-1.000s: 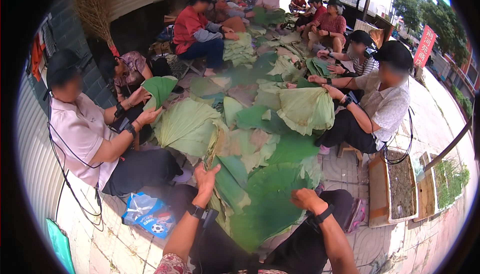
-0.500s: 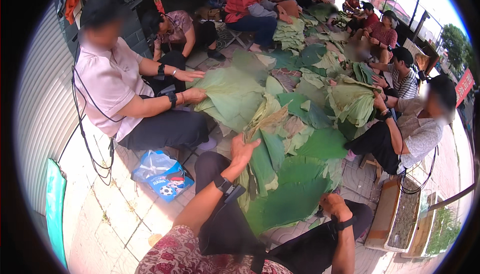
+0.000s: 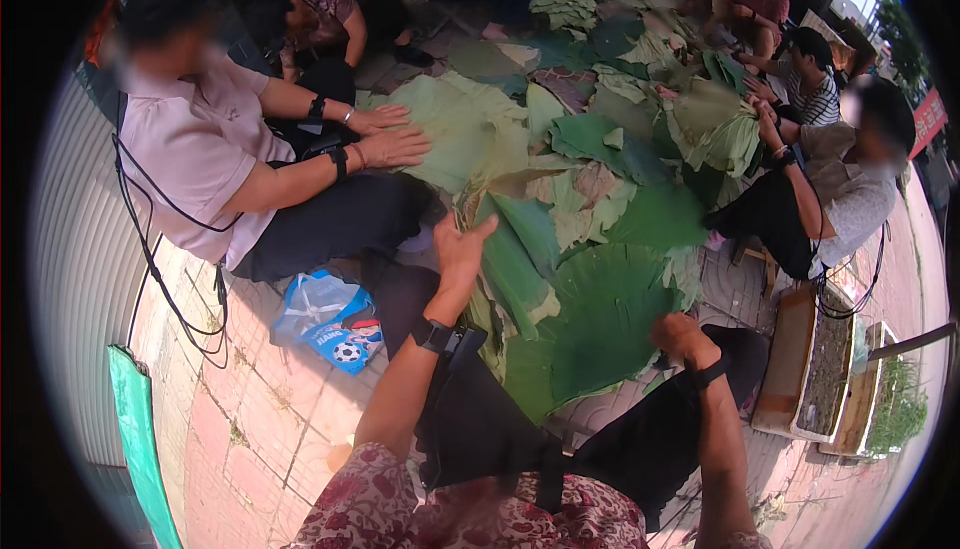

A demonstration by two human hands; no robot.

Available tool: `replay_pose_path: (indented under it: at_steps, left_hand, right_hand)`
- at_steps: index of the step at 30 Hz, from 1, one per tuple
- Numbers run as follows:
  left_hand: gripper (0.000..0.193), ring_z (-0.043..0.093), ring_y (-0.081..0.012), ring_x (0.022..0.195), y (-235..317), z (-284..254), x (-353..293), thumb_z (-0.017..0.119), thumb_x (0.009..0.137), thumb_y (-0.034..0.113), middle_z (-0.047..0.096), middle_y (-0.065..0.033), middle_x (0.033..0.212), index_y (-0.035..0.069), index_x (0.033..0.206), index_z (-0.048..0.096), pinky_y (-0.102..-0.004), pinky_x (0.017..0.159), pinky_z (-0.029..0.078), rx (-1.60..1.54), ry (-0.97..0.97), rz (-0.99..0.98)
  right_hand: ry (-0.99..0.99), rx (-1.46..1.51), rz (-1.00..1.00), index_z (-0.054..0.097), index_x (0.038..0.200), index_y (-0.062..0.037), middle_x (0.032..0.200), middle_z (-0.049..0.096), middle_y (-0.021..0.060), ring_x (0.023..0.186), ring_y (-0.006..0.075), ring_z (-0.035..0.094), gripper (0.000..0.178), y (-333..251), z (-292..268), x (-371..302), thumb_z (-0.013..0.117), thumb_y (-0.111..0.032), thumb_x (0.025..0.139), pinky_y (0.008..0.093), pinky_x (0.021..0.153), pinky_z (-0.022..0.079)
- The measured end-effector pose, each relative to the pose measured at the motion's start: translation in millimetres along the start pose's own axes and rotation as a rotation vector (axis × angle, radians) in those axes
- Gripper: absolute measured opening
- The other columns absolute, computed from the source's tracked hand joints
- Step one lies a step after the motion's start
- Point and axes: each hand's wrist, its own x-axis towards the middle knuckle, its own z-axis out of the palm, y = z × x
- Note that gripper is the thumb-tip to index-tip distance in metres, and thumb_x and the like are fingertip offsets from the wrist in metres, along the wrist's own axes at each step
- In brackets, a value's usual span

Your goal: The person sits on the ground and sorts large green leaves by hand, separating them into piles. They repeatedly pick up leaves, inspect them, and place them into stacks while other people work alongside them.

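Note:
My left hand [image 3: 462, 257] is closed on the gathered edge of a folded lotus leaf [image 3: 520, 254], green on its outer face, with paler dried layers beside it. A large, dark green lotus leaf [image 3: 585, 324] lies spread out just in front of my knees. At its right edge, by my right knee, my right hand [image 3: 686, 339] is curled shut. Whatever its fingers hold, if anything, is hidden. Many more lotus leaves [image 3: 600, 154] overlap in a long heap ahead of me.
To the left, a person [image 3: 200, 139] rests both hands on a pale leaf [image 3: 455, 134]. A person at the right [image 3: 850, 179] holds a leaf bundle [image 3: 715, 119]. A blue bag [image 3: 335, 324] sits by my left knee; planter boxes [image 3: 800, 369] stand at the right.
The view has tilted, shifting the scene upward. The left neighbour's hands have gone from gripping the pale leaf's edge to lying flat on it. My left hand keeps its grip.

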Motion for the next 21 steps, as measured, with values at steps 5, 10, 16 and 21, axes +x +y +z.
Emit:
replay_pose_path:
  at_steps: [5,10,16,21]
  left_hand:
    - [0.032,0.063,-0.0144,0.082,4,-25,-3,0.075,0.081,0.002,0.069,-0.0078,0.097,-0.003,0.110,0.064,-0.0286,0.074,0.050,-0.202,0.026,-0.084]
    - [0.032,0.064,-0.0154,0.084,18,-21,-10,0.075,0.081,0.001,0.069,-0.0080,0.101,-0.002,0.111,0.064,-0.0284,0.075,0.051,-0.219,0.005,-0.106]
    - [0.034,0.060,-0.0121,0.088,19,-20,-7,0.075,0.080,0.000,0.068,-0.0057,0.102,-0.003,0.113,0.064,-0.0268,0.082,0.047,-0.259,0.020,-0.164]
    - [0.028,0.058,-0.0110,0.088,3,-29,-4,0.072,0.082,0.004,0.066,-0.0033,0.098,-0.002,0.108,0.065,-0.0255,0.079,0.045,-0.228,0.052,-0.072]
  right_hand:
    - [-0.004,0.104,0.012,0.069,0.087,-0.0030,0.089,0.068,0.0207,0.090,0.0385,0.066,0.021,13,11,-15,0.059,-0.022,0.084,0.0455,0.077,0.053]
    - [-0.158,0.070,-0.109,0.069,0.087,-0.0013,0.085,0.068,0.0212,0.086,0.0392,0.066,0.025,40,24,-33,0.062,-0.026,0.084,0.0459,0.076,0.052]
    - [-0.136,0.091,-0.201,0.066,0.094,-0.0049,0.087,0.067,0.0153,0.082,0.0350,0.065,0.021,67,46,-17,0.057,-0.022,0.087,0.0420,0.071,0.050]
    - [0.062,0.210,0.254,0.068,0.093,-0.0002,0.091,0.068,0.0233,0.092,0.0406,0.066,0.023,79,121,18,0.058,-0.017,0.081,0.0465,0.080,0.051]
